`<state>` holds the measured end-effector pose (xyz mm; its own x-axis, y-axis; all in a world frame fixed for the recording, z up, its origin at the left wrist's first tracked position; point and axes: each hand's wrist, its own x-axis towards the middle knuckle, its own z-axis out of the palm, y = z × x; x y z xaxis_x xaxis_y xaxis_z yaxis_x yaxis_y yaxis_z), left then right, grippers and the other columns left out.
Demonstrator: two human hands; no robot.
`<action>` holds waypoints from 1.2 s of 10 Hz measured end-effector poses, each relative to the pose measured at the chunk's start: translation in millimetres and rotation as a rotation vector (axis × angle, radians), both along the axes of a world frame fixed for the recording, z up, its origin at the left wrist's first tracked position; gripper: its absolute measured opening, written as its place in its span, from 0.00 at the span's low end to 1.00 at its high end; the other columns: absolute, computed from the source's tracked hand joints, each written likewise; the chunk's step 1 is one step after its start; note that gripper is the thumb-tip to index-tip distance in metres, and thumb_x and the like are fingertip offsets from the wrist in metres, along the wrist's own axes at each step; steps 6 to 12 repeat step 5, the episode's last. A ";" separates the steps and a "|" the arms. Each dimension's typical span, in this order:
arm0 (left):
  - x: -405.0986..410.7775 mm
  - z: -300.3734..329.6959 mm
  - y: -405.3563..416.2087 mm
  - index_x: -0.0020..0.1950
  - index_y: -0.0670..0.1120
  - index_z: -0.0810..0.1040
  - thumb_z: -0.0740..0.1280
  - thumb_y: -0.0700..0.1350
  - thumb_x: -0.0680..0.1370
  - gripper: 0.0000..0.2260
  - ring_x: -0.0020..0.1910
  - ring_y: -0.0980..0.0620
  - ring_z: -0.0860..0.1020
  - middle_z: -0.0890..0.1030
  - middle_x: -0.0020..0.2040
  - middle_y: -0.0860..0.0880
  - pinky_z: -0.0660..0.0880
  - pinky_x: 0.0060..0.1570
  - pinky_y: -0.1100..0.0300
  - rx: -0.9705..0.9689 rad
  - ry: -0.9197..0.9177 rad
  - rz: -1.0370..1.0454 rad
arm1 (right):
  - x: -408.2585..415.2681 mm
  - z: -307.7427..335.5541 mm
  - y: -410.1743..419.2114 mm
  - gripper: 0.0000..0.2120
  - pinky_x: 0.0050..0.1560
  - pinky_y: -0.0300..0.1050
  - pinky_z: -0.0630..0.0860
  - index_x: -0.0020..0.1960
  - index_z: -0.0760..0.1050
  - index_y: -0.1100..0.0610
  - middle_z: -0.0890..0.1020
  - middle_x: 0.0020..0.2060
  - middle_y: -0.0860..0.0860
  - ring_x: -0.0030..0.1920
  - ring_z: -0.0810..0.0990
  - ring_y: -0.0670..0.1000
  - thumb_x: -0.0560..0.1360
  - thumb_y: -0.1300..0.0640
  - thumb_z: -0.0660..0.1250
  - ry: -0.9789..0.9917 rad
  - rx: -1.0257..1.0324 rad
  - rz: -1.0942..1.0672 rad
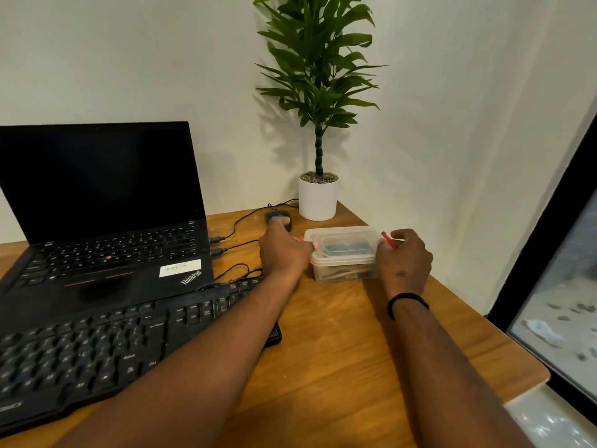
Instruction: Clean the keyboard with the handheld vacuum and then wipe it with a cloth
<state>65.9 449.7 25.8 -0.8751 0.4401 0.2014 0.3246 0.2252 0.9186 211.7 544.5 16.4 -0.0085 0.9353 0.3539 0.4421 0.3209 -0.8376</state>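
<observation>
the keyboard [97, 344] runs off the left edge; the left forearm covers its right end. the clear box's [344, 253] contents are too blurred to identify.

On the worktop [339, 334], the keyboard [97, 350] lies in front of the laptop [106, 247]. To their right sits a lidded box [344, 253], the mouse [278, 218] behind it to the left, the potted plant [318, 195] farthest back.

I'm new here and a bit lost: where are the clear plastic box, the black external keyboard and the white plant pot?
clear plastic box [342, 250]: head view, lid top.
black external keyboard [97, 347]: head view, middle keys.
white plant pot [318, 202]: head view, front wall.
</observation>
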 end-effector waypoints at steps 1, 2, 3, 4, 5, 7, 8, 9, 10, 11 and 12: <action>15.8 3.4 -3.2 0.68 0.48 0.73 0.71 0.36 0.75 0.23 0.48 0.46 0.81 0.80 0.51 0.48 0.81 0.46 0.51 -0.077 0.337 0.012 | -2.6 1.5 1.0 0.14 0.59 0.51 0.78 0.64 0.77 0.60 0.83 0.57 0.58 0.55 0.83 0.59 0.79 0.58 0.67 -0.103 0.067 -0.008; 24.9 12.2 -6.7 0.68 0.47 0.73 0.68 0.37 0.76 0.21 0.47 0.44 0.81 0.78 0.53 0.46 0.80 0.43 0.51 -0.188 0.502 0.012 | -2.4 2.7 0.9 0.11 0.54 0.50 0.79 0.60 0.79 0.59 0.84 0.53 0.58 0.51 0.83 0.59 0.79 0.59 0.65 -0.190 0.089 -0.012; 20.6 12.4 -15.6 0.72 0.49 0.67 0.67 0.43 0.79 0.22 0.48 0.43 0.82 0.81 0.53 0.45 0.80 0.44 0.49 -0.254 0.463 0.019 | -2.8 7.0 -5.4 0.12 0.53 0.53 0.79 0.62 0.77 0.60 0.83 0.55 0.59 0.53 0.82 0.60 0.81 0.57 0.62 -0.298 0.105 -0.004; 14.1 14.0 -47.2 0.75 0.49 0.64 0.65 0.52 0.82 0.24 0.51 0.43 0.82 0.84 0.54 0.45 0.77 0.44 0.52 -0.242 0.347 0.020 | -7.0 11.7 -34.2 0.19 0.66 0.59 0.72 0.70 0.71 0.61 0.71 0.72 0.61 0.71 0.69 0.62 0.82 0.55 0.60 -0.389 0.208 0.043; 1.3 18.8 -80.2 0.72 0.49 0.68 0.64 0.54 0.82 0.20 0.50 0.43 0.81 0.83 0.51 0.46 0.74 0.43 0.53 -0.170 0.281 0.044 | -18.3 31.9 -67.9 0.18 0.69 0.55 0.68 0.67 0.73 0.62 0.73 0.70 0.61 0.71 0.68 0.61 0.81 0.54 0.61 -0.247 0.243 0.176; 1.3 18.8 -80.2 0.72 0.49 0.68 0.64 0.54 0.82 0.20 0.50 0.43 0.81 0.83 0.51 0.46 0.74 0.43 0.53 -0.170 0.281 0.044 | -18.3 31.9 -67.9 0.18 0.69 0.55 0.68 0.67 0.73 0.62 0.73 0.70 0.61 0.71 0.68 0.61 0.81 0.54 0.61 -0.247 0.243 0.176; 1.3 18.8 -80.2 0.72 0.49 0.68 0.64 0.54 0.82 0.20 0.50 0.43 0.81 0.83 0.51 0.46 0.74 0.43 0.53 -0.170 0.281 0.044 | -18.3 31.9 -67.9 0.18 0.69 0.55 0.68 0.67 0.73 0.62 0.73 0.70 0.61 0.71 0.68 0.61 0.81 0.54 0.61 -0.247 0.243 0.176; 1.3 18.8 -80.2 0.72 0.49 0.68 0.64 0.54 0.82 0.20 0.50 0.43 0.81 0.83 0.51 0.46 0.74 0.43 0.53 -0.170 0.281 0.044 | -18.3 31.9 -67.9 0.18 0.69 0.55 0.68 0.67 0.73 0.62 0.73 0.70 0.61 0.71 0.68 0.61 0.81 0.54 0.61 -0.247 0.243 0.176; 1.3 18.8 -80.2 0.72 0.49 0.68 0.64 0.54 0.82 0.20 0.50 0.43 0.81 0.83 0.51 0.46 0.74 0.43 0.53 -0.170 0.281 0.044 | -18.3 31.9 -67.9 0.18 0.69 0.55 0.68 0.67 0.73 0.62 0.73 0.70 0.61 0.71 0.68 0.61 0.81 0.54 0.61 -0.247 0.243 0.176; 1.3 18.8 -80.2 0.72 0.49 0.68 0.64 0.54 0.82 0.20 0.50 0.43 0.81 0.83 0.51 0.46 0.74 0.43 0.53 -0.170 0.281 0.044 | -18.3 31.9 -67.9 0.18 0.69 0.55 0.68 0.67 0.73 0.62 0.73 0.70 0.61 0.71 0.68 0.61 0.81 0.54 0.61 -0.247 0.243 0.176; 1.3 18.8 -80.2 0.72 0.49 0.68 0.64 0.54 0.82 0.20 0.50 0.43 0.81 0.83 0.51 0.46 0.74 0.43 0.53 -0.170 0.281 0.044 | -18.3 31.9 -67.9 0.18 0.69 0.55 0.68 0.67 0.73 0.62 0.73 0.70 0.61 0.71 0.68 0.61 0.81 0.54 0.61 -0.247 0.243 0.176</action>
